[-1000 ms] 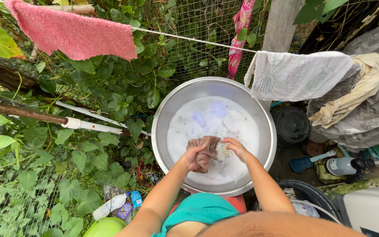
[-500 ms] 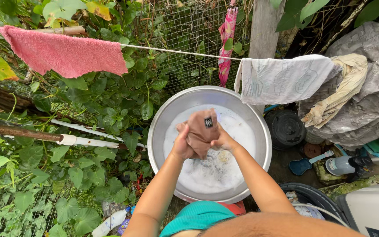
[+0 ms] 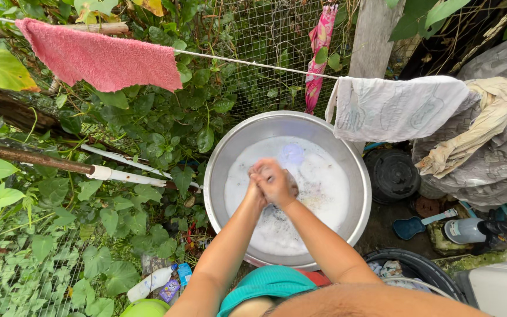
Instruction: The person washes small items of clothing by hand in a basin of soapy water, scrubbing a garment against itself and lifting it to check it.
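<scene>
both hands, left hand (image 3: 257, 189) and right hand (image 3: 277, 183), are pressed together above the foamy metal basin (image 3: 224, 154); the brown cloth (image 3: 291, 186) is squeezed between them, almost hidden.

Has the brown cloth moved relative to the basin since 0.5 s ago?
Yes. The brown cloth, then raised and spread above the suds toward the metal basin's far rim, is now bunched down nearer the basin's middle, almost hidden between the left hand and right hand.
</scene>
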